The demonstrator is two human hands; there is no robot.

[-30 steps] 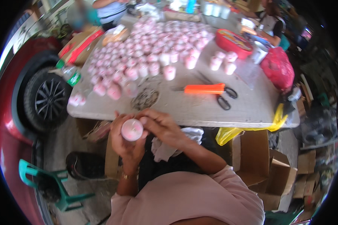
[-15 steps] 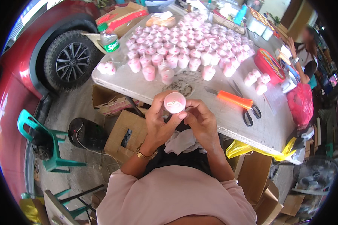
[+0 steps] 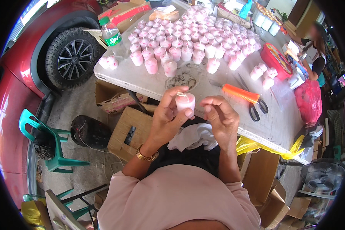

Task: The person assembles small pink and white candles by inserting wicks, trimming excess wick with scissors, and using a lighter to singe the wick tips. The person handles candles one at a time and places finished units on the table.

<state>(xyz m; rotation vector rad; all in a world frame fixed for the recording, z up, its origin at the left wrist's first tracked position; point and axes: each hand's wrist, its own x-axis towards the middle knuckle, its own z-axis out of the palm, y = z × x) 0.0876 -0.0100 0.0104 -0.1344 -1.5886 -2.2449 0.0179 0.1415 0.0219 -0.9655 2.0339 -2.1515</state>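
My left hand [image 3: 166,111] grips a small pink votive candle [image 3: 185,102] between thumb and fingers, just off the table's near edge. The candle is tilted, and a pale wick lies bent across its top. To its right, my right hand [image 3: 221,115] hovers apart from the candle, fingers loosely curled with a small gap between thumb and forefinger; nothing shows in it. Many similar pink and white candles [image 3: 175,53] with wicks stand in rows on the table [image 3: 142,84] beyond my hands. A white cloth [image 3: 195,137] lies on my lap.
On the table's right lie an orange-handled knife [image 3: 239,93], black-handled scissors [image 3: 253,112] and a red oval tub [image 3: 276,61]. A clear bottle with a green cap [image 3: 110,34] stands at the left corner. Another person [image 3: 312,50] is at the far right. Cardboard boxes [image 3: 128,132] sit below.
My right hand has drawn away from the candle to the right. The candle in my left hand has turned from showing its top to showing its side.
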